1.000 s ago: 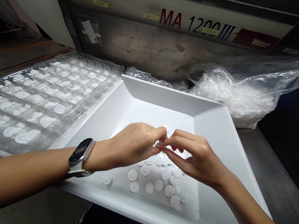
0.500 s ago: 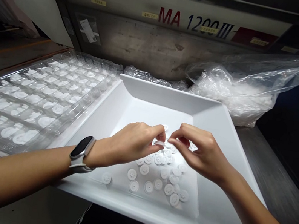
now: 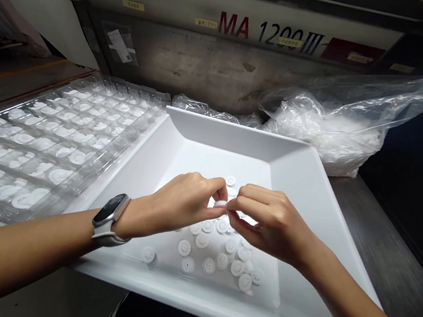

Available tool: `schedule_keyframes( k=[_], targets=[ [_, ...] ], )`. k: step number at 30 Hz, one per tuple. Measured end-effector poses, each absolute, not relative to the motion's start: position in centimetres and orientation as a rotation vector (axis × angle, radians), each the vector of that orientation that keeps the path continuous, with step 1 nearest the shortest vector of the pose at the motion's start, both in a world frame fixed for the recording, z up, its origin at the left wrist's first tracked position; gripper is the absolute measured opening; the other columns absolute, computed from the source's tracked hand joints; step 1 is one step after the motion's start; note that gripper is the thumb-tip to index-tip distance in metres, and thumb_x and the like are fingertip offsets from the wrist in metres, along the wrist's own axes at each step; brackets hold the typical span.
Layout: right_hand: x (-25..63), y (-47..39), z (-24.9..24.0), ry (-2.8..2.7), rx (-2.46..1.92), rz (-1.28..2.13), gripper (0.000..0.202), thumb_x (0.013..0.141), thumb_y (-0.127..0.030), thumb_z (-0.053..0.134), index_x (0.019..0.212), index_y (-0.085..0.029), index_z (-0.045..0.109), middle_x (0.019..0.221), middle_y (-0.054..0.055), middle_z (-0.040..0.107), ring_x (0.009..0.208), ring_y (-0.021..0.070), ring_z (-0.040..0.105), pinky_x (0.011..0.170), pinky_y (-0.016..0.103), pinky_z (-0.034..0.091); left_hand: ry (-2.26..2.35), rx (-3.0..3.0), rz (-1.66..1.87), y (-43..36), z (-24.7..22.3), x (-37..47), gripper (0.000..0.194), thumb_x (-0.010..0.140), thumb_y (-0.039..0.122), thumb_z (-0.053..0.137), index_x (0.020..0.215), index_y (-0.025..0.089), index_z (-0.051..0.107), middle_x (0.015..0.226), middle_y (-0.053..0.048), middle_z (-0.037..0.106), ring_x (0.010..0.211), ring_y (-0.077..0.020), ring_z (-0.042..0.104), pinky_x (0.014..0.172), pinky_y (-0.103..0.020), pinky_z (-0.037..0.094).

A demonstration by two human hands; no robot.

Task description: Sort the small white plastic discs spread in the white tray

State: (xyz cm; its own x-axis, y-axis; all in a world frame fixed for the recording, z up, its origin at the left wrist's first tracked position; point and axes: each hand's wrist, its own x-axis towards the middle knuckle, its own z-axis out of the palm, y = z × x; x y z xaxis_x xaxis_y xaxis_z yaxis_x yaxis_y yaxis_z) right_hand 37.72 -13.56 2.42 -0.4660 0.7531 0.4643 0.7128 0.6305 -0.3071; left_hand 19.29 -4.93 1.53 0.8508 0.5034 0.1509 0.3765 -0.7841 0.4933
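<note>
Head | left hand (image 3: 184, 200) pinches disc (image 3: 220, 203) above tray (image 3: 306, 196) | right hand (image 3: 274, 220) narrow at disc, hold unclear | seemingly two-handed handling | next likely needs steadiness

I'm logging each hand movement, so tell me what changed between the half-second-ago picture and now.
The right hand moved left, closing the gap to the left hand; its fingertips now meet the small white disc; whether they grip it is unclear. The left hand still pinches that disc. The loose white discs, clear compartment tray and plastic bag look undisturbed.
</note>
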Motion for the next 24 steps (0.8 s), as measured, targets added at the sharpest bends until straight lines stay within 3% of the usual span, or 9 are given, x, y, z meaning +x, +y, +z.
schedule_keyframes(
  k=[8, 16, 24],
  targets=[
    [38.0, -13.3, 2.0, -2.296, -1.224, 0.163, 0.007, 0.09, -0.014, 0.052, 0.093, -0.014, 0.059, 0.082, 0.003, 0.057, 0.068, 0.0128, 0.05, 0.058, 0.025, 0.036, 0.619, 2.641, 0.393, -4.9, 0.8, 19.1, 0.016, 0.088, 0.04, 0.053, 0.088, 0.024, 0.052, 0.071, 0.004, 0.062, 0.062, -0.0137, 0.057, 0.053, -0.024, 0.031],
    [37.9, -13.5, 2.4, -2.19, -1.22, 0.245, 0.005, 0.09, -0.013, 0.052, 0.085, -0.014, 0.053, 0.074, -0.001, 0.049, 0.063, 0.0091, 0.042, 0.056, 0.025, 0.033, 0.629, 2.645, 0.361, -5.0, 0.9, 19.2, 0.015, 0.087, 0.039, 0.054, 0.088, 0.025, 0.053, 0.07, 0.006, 0.062, 0.062, -0.0126, 0.057, 0.054, -0.024, 0.032],
    [37.8, -13.4, 2.9, -2.022, -1.293, 0.494, 0.014, 0.095, -0.019, 0.046, 0.082, -0.018, 0.049, 0.074, -0.004, 0.051, 0.064, 0.007, 0.045, 0.057, 0.021, 0.036, 0.689, 2.609, 0.331, -5.0, 0.9, 19.2, 0.016, 0.086, 0.041, 0.056, 0.092, 0.027, 0.055, 0.07, 0.008, 0.061, 0.06, -0.0114, 0.056, 0.054, -0.024, 0.034]
  ],
)
